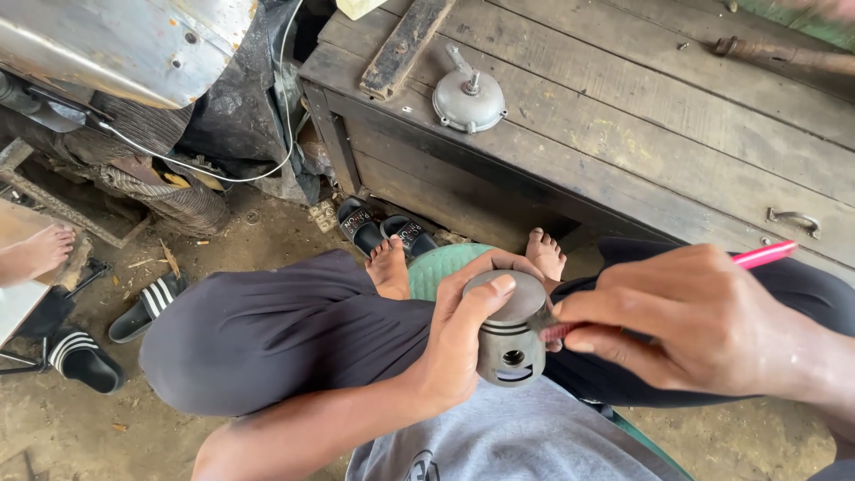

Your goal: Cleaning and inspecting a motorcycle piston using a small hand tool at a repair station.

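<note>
1. At the far left, on the dirt floor [80, 428], lie black striped sandals [82, 358], and another person's bare foot [37, 249] shows at the edge, well apart from the work.
2. Left of centre, the left hand [459, 343] wraps around a grey metal piston [509, 334], its fingers [488, 298] closed over the flat crown and skirt, holding it above the lap.
3. Its look: a short dull cylinder with ring grooves just under the crown, a round pin hole in the side, and a cut-out at the lower skirt. Grime darkens the grooves.
4. To the right, the right hand [690, 325] has its fingers closed on a pink-handled tool [761, 256]; its working end touches the piston's upper side near the grooves. The tip itself is partly hidden, so its kind cannot be told.
5. As I judge it, the tool could skid off the rounded metal and jab the left thumb, which lies close by; hard pressure might also scratch a groove, or the piston could twist loose and fall.
6. Behind stands a worn wooden table [641, 116] carrying a round metal cover [468, 98].
</note>
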